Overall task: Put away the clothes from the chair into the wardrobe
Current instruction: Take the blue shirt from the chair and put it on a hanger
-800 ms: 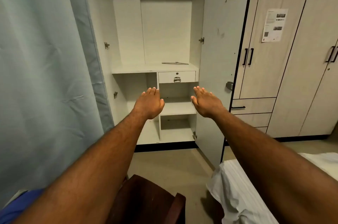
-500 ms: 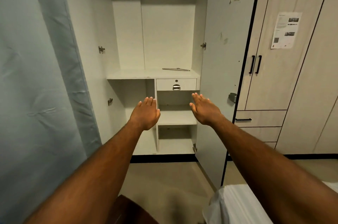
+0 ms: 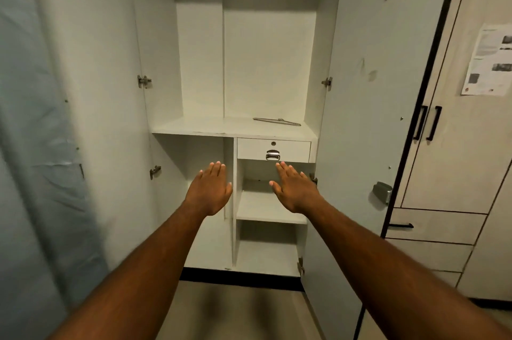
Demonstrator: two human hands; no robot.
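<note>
White laminate wardrobe (image 3: 199, 62) filled the centre of the frame, both doors swung open. A wire hanger (image 3: 277, 121) lay on its middle shelf, above a small drawer (image 3: 274, 150). Left hand (image 3: 211, 190) and right hand (image 3: 293, 189) reached toward the lower compartments, each grip wide and holding nothing.
</note>
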